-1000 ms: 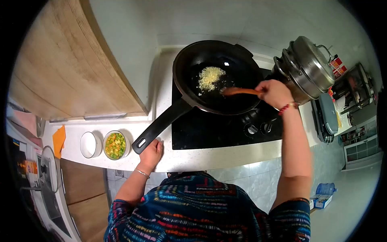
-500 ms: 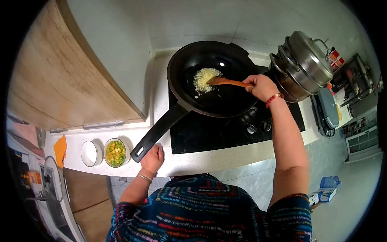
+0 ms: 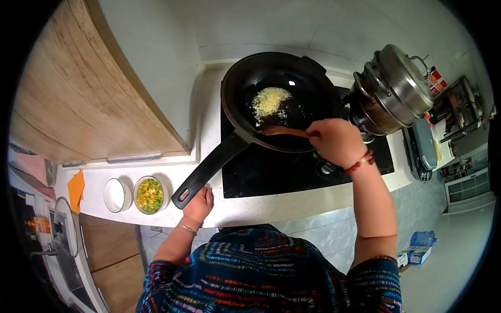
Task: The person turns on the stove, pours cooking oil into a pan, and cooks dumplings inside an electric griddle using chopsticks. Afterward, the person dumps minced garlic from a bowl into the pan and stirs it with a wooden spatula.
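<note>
A large black wok sits on the black cooktop. Pale minced bits lie in a small heap on its left inner side. My right hand is closed round the handle of a wooden spatula, whose blade rests low in the wok near the front rim. My left hand is at the counter's front edge, beside and partly under the end of the wok's long handle. Its fingers are partly hidden, so its grip cannot be made out.
Left on the counter stand a white bowl and a glass bowl of diced vegetables, near an orange cloth. A steel steamer pot stands right of the wok. A wooden cabinet overhangs the left.
The spatula has moved from the pale bits toward the wok's front rim, and my right hand has come nearer with it. My left hand stays by the wok handle.
</note>
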Available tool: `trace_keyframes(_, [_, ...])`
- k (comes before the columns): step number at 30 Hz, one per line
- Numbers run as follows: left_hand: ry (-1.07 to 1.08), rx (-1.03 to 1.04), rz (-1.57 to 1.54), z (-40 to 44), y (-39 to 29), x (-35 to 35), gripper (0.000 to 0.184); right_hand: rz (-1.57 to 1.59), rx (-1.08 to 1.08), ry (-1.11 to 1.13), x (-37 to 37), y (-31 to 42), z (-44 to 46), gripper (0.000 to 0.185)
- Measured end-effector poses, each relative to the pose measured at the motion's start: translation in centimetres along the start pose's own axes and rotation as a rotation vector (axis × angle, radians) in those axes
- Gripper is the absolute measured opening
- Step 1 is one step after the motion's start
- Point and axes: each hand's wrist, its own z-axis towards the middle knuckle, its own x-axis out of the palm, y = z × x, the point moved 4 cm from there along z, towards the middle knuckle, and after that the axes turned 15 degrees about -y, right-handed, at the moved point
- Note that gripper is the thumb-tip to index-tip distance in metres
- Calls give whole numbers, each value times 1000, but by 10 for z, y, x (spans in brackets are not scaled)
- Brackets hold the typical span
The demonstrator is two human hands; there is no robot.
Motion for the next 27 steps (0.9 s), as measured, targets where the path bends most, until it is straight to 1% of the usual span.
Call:
trace_keyframes(1, [0, -7, -7, 0, 0, 0, 13, 18, -22, 18, 2, 7, -1, 13])
trace_keyframes(2, [-1, -4, -7, 0, -1, 0, 13, -58, -35, 10, 12, 14, 0, 14])
trace_keyframes(5, [2, 9, 33, 0, 2, 1, 13, -99, -6, -56, 28, 11, 10, 15])
trace_keyframes(7, [-44, 46, 19, -1, 3, 3, 14, -112, 32, -23, 4, 1, 7, 15])
trace_keyframes(9, [-44, 51, 8, -1, 3, 4, 14, -115, 109, 9, -18, -12, -1, 13])
trace_keyframes(11, [-30, 27, -4, -1, 1, 2, 14, -178, 158, 125, -20, -22, -1, 13])
trace_keyframes(12, [-19, 15, -3, 0, 0, 1, 14, -177, 161, 125, -13, -24, 2, 13])
trace_keyframes(15, [-6, 21, 20, -1, 1, 1, 14, -37, 183, -7, 17, -26, 14, 14])
trace_keyframes(17, [-25, 43, 20, 0, 1, 1, 14, -80, 179, 2, 11, -32, 12, 15])
trace_keyframes(19, [-44, 51, 14, 1, 0, 1, 14, -145, 173, -6, -13, -34, 4, 16])
trace_keyframes(20, [-28, 31, 10, 1, -1, 0, 14, -146, 211, 44, -19, -39, 1, 17])
trace_keyframes(23, [-7, 15, 9, 0, 0, 1, 14, -163, 197, 17, 1, -49, 7, 16])
trace_keyframes(27, [-32, 35, 2, 1, 0, 0, 15, -143, 198, -48, 3, -59, 17, 18])
